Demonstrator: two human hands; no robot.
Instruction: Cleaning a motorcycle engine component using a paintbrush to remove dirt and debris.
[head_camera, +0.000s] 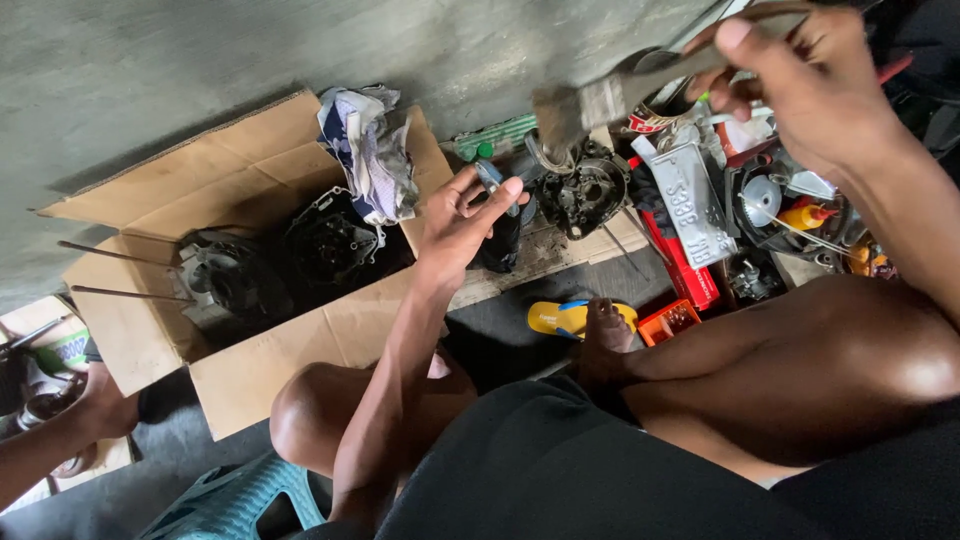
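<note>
Your knees hung over grey concrete floor and flattened cardboard; left hand gripped a dark part, right hand held a paintbrush

From my seat I see flattened cardboard in plain tan, with two engine casings on it in greasy black and dull grey. The crumpled rag is white with navy and grey printed patches. My left hand closes round a dark, near-black part with a blue-grey piece on top. My right hand holds a paintbrush with a grey metal band and dirty brown bristles. The sandal is bright yellow with a blue strap. The small tray is orange, the long box red, the embossed plate silver-grey, the stool teal, and my shorts black.
</note>
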